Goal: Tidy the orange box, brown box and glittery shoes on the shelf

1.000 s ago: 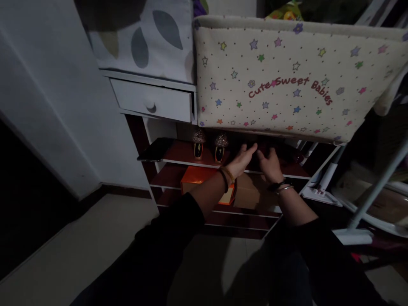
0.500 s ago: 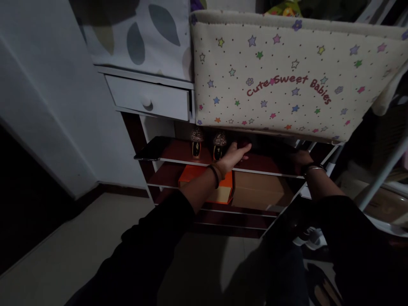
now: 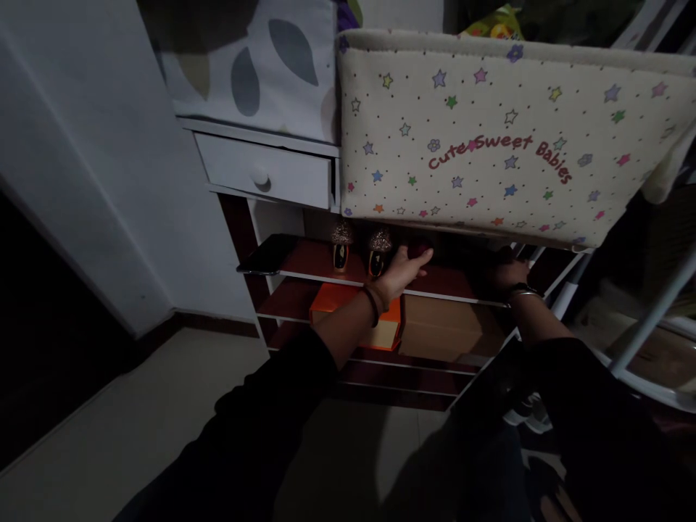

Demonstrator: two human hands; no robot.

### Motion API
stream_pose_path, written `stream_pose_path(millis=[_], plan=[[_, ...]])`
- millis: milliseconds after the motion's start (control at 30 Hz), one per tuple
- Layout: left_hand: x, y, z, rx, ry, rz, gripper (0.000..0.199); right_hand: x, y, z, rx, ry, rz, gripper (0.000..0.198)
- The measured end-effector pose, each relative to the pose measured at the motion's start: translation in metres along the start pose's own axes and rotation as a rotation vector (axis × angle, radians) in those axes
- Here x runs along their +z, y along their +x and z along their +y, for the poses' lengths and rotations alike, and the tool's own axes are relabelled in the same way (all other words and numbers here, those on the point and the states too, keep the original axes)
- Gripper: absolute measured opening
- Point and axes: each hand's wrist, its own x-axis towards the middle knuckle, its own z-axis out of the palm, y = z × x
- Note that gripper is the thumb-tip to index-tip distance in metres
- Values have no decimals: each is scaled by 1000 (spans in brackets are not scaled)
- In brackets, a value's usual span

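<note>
Both arms are reached into the top tier of a dark red shelf rack with white front edges point(image 3: 435, 296), under a cream fabric cot side printed with coloured stars point(image 3: 489, 138). The left hand point(image 3: 401, 267) is laid palm down on that tier, fingers stretched forward and uncurled, with nothing clasped in it; its fingertips are at or touching a small dark red rounded object point(image 3: 418, 251) that is too dim to be identified. Just beside that hand, to its left, two small dark bottles with glittery domed caps point(image 3: 359, 250) are stood upright near the shelf's front edge. The right hand point(image 3: 507, 274) is pushed deeper into the shadow under the cot side; whether its grip is closed on anything cannot be told.

As far as can be judged, the work at the shelf is at an early stage: the rounded object is reached but not lifted, and the two bottles are untouched. On the tier below, an orange cardboard box point(image 3: 348, 312) and a brown cardboard box point(image 3: 451, 330) are stood side by side.

The words "Cute Sweet Babies" are printed in red across the cot side. A flat black phone-like slab point(image 3: 266, 255) is overhanging the shelf's left end, and a white drawer with a round knob point(image 3: 264, 172) is set above. No other writing can be read.
</note>
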Motion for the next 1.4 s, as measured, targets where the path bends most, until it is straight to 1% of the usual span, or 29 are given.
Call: stream_pose_path(millis=[67, 133, 233, 300, 333, 400, 467, 533, 567, 633, 700, 800, 967, 1067, 1233, 1400], plan=[[3, -3, 0, 34, -36, 11, 42, -5, -8, -17, -30, -141, -15, 48], [8, -5, -2, 55, -60, 20, 44, -8, -18, -40, -142, -225, -17, 46], [13, -6, -4, 59, -94, 37, 44, -7, -35, -74, -311, -200, -34, 46], [14, -6, -4, 51, -114, 40, 47, -6, -45, -86, -337, -96, -26, 49], [13, -6, -4, 45, -117, 37, 48, -5, -49, -88, -326, -3, -11, 50], [9, -6, -3, 26, -111, 13, 50, -4, -54, -88, -225, 268, -19, 52], [4, -6, -1, -5, -101, -30, 47, -4, -58, -84, -66, 585, -125, 53], [0, -6, 1, -36, -97, -72, 43, -3, -62, -83, 90, 839, -254, 56], [0, -6, 1, -44, -102, -87, 42, -3, -63, -85, 147, 919, -289, 56], [0, -6, 1, -41, -128, -91, 41, -1, -66, -91, 202, 994, -291, 53], [2, -5, -1, -16, -162, -69, 39, 1, -68, -100, 213, 1006, -260, 51], [4, -3, -3, 14, -189, -33, 39, 4, -69, -111, 193, 996, -219, 52], [1, 0, -6, 62, -197, -13, 50, 11, -68, -117, 46, 980, -164, 52], [0, 2, -9, 99, -204, 7, 51, 21, -68, -115, -4, 931, -164, 54], [1, 4, -13, 120, -203, 9, 39, 40, -69, -105, -33, 879, -105, 59], [-1, 9, -15, 77, -138, 17, 40, 51, -66, -96, -26, 852, -105, 60]])
